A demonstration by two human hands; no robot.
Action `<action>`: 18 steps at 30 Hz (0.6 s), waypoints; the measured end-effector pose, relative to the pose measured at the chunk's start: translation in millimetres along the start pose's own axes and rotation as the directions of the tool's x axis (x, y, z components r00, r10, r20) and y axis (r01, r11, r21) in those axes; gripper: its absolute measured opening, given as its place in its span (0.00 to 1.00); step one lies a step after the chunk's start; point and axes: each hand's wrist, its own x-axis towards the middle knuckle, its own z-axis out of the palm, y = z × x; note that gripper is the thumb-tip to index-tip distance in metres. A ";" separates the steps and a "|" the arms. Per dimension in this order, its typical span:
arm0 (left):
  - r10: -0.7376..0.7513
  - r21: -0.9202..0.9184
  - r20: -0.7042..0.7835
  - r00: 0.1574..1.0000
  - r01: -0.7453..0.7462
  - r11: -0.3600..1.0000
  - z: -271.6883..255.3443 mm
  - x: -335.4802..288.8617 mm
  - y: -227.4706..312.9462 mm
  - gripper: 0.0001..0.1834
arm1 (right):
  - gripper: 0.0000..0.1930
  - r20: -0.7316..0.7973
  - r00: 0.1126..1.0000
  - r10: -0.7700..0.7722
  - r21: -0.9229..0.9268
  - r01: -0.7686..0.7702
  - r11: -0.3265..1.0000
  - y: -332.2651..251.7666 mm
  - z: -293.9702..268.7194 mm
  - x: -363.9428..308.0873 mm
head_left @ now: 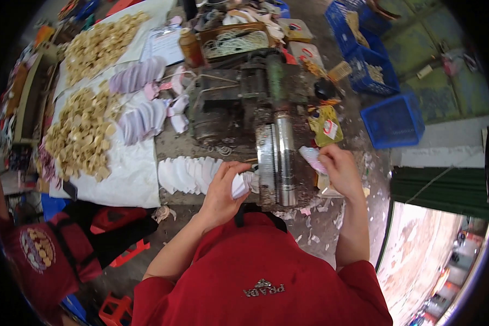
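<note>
My left hand (224, 187) is closed round a small stack of white curved pieces (240, 185), left of the machine's metal rollers (277, 160). Beside it on the bench, a fanned row of white curved pieces (190, 173) reaches to the left. To the right of the rollers, my right hand (339, 169) pinches a pale pink-and-white curved piece (312, 158). The dark machine body (217, 106) stands behind the rollers, its surface worn and oily. Under my right hand lie pale scraps, partly hidden by the fingers.
White sheeting (130, 185) at left bears heaps of tan pieces (79, 136) and fanned lilac pieces (141, 120). Blue crates (392, 124) stand at right. A brown bottle (190, 48) and a box of cord (236, 42) sit behind the machine. Another person (49, 255) in red is at lower left.
</note>
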 end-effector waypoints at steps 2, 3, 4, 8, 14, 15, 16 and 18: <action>0.118 0.088 0.065 0.991 -0.124 0.988 11.4 3.9 3.3 0.30 | 0.04 0.067 0.995 0.072 0.009 -0.073 0.997 -2.0 7.1 -4.8; 0.121 0.085 0.069 0.990 -0.126 0.988 16.0 4.4 3.9 0.30 | 0.04 0.095 0.995 0.032 -0.030 -0.029 0.999 -0.3 16.6 -4.0; 0.078 0.101 0.112 0.991 -0.089 0.991 21.1 4.8 5.1 0.31 | 0.04 0.095 0.995 0.031 -0.030 -0.029 0.999 -3.4 23.0 -4.9; 0.031 0.180 0.095 0.995 -0.048 0.983 27.6 4.7 11.0 0.30 | 0.04 -0.134 0.969 -0.205 -0.151 0.185 0.971 -18.1 39.3 -4.9; -0.013 -0.085 -0.124 0.992 0.002 0.996 -15.4 -5.8 -16.8 0.20 | 0.06 -0.216 0.974 -0.059 0.100 0.082 0.992 -12.2 35.6 -8.5; -0.036 -0.092 -0.166 0.986 0.021 0.996 -26.7 -9.8 -34.1 0.20 | 0.06 -0.226 0.974 -0.024 0.122 0.052 0.991 -11.1 36.3 -9.2; -0.109 -0.083 -0.225 0.968 0.092 0.992 -39.7 -15.3 -49.6 0.20 | 0.06 -0.234 0.972 0.015 0.146 0.020 0.989 -10.6 38.0 -8.8; -0.142 0.141 -0.332 0.932 0.198 0.970 -62.3 -27.0 -83.2 0.21 | 0.07 -0.227 0.973 0.030 0.163 0.008 0.987 -12.2 40.9 -6.3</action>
